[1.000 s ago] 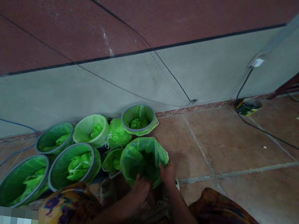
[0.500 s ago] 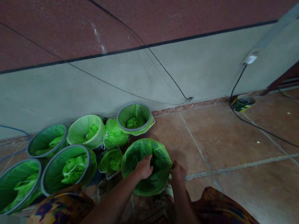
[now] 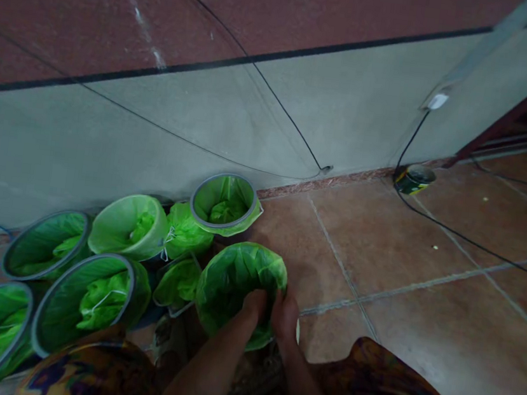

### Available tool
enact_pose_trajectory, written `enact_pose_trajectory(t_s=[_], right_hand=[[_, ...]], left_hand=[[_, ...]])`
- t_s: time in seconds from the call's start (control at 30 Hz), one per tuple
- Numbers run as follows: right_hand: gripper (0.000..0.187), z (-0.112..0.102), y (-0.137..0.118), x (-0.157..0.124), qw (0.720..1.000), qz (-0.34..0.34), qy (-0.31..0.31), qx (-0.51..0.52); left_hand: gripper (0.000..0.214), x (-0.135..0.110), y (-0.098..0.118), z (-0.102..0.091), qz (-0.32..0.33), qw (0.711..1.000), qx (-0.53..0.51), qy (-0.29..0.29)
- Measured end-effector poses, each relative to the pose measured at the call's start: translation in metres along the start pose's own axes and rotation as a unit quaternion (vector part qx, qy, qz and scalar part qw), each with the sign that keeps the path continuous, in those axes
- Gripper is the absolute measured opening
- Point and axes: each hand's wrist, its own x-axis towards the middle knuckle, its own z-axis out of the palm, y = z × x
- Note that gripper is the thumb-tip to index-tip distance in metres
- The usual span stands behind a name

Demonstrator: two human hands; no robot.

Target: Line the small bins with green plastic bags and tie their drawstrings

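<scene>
Between my feet stands a bin lined with a green bag (image 3: pixel 231 264), its mouth facing up at me. My left hand (image 3: pixel 256 303) reaches down inside it, close to the right inner wall; its fingers are hidden in the dark interior. At the right rim, my right hand (image 3: pixel 284 314) grips the bag's edge, fingers folded over it. The two hands are close together, with the bag's wall between them.
Several other green-lined bins crowd to the left, including a grey-rimmed bin (image 3: pixel 82 303) and another near the wall (image 3: pixel 223 202). A tied green bag (image 3: pixel 187 230) sits among them. At right, a small can (image 3: pixel 414 179) and a black cable (image 3: pixel 470 239) lie on the tiles.
My left hand has gone from over the bin's middle to deeper inside, toward the right wall. The right hand has moved in against the rim. The view has shifted slightly right.
</scene>
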Motion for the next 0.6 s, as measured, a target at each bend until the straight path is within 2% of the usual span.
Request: enact_pose_trajectory(t_s=[0.13,0.23,0.37,0.47,0.53,0.6], right_hand=[[0.043,0.009,0.005,0.004,0.999,0.011,-0.006,-0.038],[0.050,0.004,0.004,0.005,1.000,0.018,-0.006,-0.014],[0.071,-0.013,-0.010,0.015,0.998,0.019,0.036,0.053],[0.065,-0.019,-0.023,0.035,0.997,-0.023,0.067,0.025],[0.059,-0.014,-0.029,0.049,0.996,-0.072,0.050,-0.012],[0.052,-0.003,-0.030,0.058,0.994,-0.100,-0.001,-0.046]], left_hand=[[0.023,-0.003,-0.010,-0.002,-0.021,1.000,0.020,-0.011],[0.021,-0.016,-0.020,-0.010,-0.025,1.000,0.004,0.007],[0.033,-0.030,-0.030,-0.028,-0.049,0.994,-0.030,0.095],[0.045,-0.027,-0.027,-0.042,-0.100,0.976,-0.077,0.176],[0.056,-0.020,-0.022,-0.051,-0.139,0.958,-0.130,0.215],[0.064,-0.012,-0.016,-0.059,-0.159,0.950,-0.162,0.216]])
